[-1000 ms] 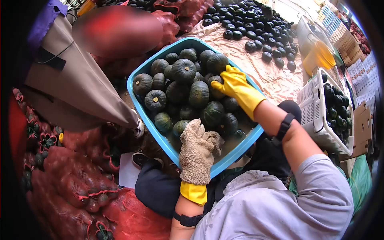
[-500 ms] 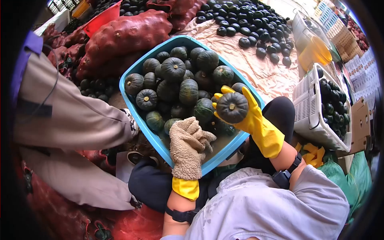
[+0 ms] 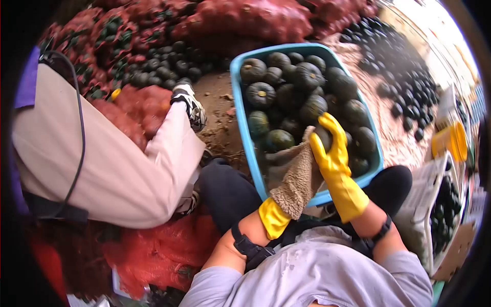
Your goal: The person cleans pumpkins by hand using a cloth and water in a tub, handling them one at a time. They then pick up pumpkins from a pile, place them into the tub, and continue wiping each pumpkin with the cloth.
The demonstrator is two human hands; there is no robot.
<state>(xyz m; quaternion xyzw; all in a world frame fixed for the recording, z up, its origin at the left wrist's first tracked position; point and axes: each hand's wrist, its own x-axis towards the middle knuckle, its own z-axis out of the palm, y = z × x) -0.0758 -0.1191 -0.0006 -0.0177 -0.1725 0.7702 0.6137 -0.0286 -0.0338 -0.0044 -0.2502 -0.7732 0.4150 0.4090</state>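
Note:
My right hand point(image 3: 335, 151), in a yellow rubber glove, grips a small dark green pumpkin point(image 3: 323, 136) over the near part of a blue tub point(image 3: 240, 117). A fuzzy brown mitt covers my left hand point(image 3: 296, 179), with a yellow glove cuff showing at the wrist. This mitt is up against the left side of the held pumpkin; its fingers are blurred and partly hidden. Several dark green pumpkins point(image 3: 308, 77) are heaped in the tub, and some water shows near its front.
Red mesh sacks point(image 3: 245, 20) lie behind the tub. Many pumpkins point(image 3: 409, 97) are spread on a pale sheet at right, near a yellow bucket point(image 3: 450, 140) and a white crate point(image 3: 422, 189) of pumpkins. A person's leg point(image 3: 102, 153) stands at left.
My view has swung left, so the tub appears farther right. The pumpkin in my right hand has turned, its stem no longer facing me, and my mitted left hand has come up against it.

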